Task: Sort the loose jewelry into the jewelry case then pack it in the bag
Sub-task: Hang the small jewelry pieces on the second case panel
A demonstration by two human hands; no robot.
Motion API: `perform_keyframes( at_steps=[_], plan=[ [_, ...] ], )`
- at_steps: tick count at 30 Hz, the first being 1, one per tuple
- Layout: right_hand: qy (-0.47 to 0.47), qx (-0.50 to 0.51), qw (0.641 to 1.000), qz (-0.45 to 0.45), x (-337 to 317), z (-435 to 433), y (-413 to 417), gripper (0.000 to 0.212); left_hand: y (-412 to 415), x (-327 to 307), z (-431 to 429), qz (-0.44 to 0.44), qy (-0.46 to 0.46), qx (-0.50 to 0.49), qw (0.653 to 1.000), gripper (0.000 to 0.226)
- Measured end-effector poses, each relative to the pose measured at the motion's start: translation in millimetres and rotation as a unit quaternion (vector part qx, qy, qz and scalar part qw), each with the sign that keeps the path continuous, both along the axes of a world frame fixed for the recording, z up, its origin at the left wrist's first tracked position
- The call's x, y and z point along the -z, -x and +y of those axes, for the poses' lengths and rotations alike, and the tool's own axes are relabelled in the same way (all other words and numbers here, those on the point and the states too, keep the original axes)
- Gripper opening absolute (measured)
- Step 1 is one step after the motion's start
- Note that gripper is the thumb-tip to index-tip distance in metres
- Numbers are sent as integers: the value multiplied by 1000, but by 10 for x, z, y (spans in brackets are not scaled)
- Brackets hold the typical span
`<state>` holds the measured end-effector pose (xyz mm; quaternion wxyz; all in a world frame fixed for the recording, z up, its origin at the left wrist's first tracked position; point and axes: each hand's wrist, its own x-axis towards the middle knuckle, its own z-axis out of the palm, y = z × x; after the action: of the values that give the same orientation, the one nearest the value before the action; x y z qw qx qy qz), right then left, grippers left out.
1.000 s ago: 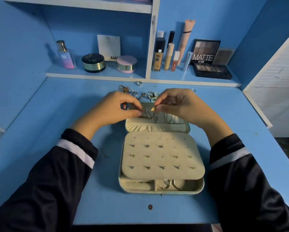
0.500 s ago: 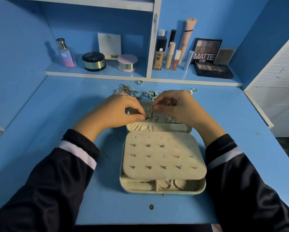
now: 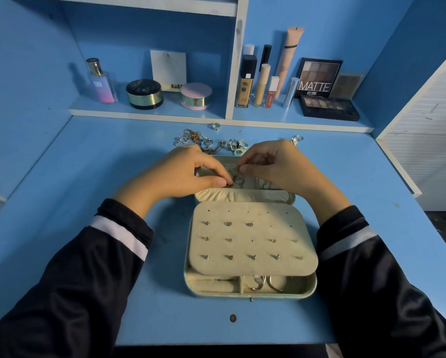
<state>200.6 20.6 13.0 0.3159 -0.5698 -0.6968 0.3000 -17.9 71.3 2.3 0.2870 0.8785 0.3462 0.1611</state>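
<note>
Blue walls enclose a blue worktop [image 3: 87, 177] with a low shelf [image 3: 149, 115] across the upper part of the frame. On the shelf, from left to right, stand a clear perfume bottle with pink liquid [image 3: 101, 82], a round black jar with a gold band [image 3: 144, 94], a round pink jar [image 3: 196, 96], a row of upright makeup tubes [image 3: 262, 85] and a black eyeshadow palette marked MATTE [image 3: 317, 78].

Just below the shelf, at upper centre, a scatter of loose silver and gold rings and chains [image 3: 206, 143] lies on the worktop. In front of it, at centre frame, sits an open pale-green jewelry case with cream lining [image 3: 250, 294]. Its cream earring panel [image 3: 253, 248] carries rows of small studs.

Over the far half of the case, the left hand [image 3: 183, 174] pinches a thin gold chain [image 3: 236, 177] between thumb and forefinger. The right hand [image 3: 276, 166], close beside it, pinches the same chain with its fingertips. Both wrists emerge from dark sleeves with a white band.
</note>
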Motion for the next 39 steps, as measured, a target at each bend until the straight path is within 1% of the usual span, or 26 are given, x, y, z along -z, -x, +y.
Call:
perform_keyframes(
  at_steps=[3,5,8,13,16,20,28,35,39],
  plan=[
    [7,-4,1000,-9,-1,-8,2,8,-4,-2,-3,-11,25,7,1000,16],
    [10,-4,1000,-20,0,-11,4,8,7,26,20,-26,30,-4,999,12],
    [13,-7,999,-31,2,-18,33,8,11,76,58,-39,9,-41,998,13],
    [7,-28,998,-48,-4,-58,109,8,0,100,63,-36,-9,-67,997,9],
    [-5,-33,997,-66,-12,-69,90,10,-6,94,55,-34,-10,-63,997,9],
    [-7,-11,998,-59,-22,-55,11,11,-5,85,47,-41,-21,-44,998,10],
    [-1,-10,992,-126,-3,-81,-2,9,-18,103,31,-14,-77,-8,997,12],
    [6,-26,991,-128,-15,-77,34,12,-9,82,33,11,-63,-1,998,12],
    [-10,-12,991,-136,5,-57,36,14,-17,107,30,6,-65,-18,998,13]
  ],
)
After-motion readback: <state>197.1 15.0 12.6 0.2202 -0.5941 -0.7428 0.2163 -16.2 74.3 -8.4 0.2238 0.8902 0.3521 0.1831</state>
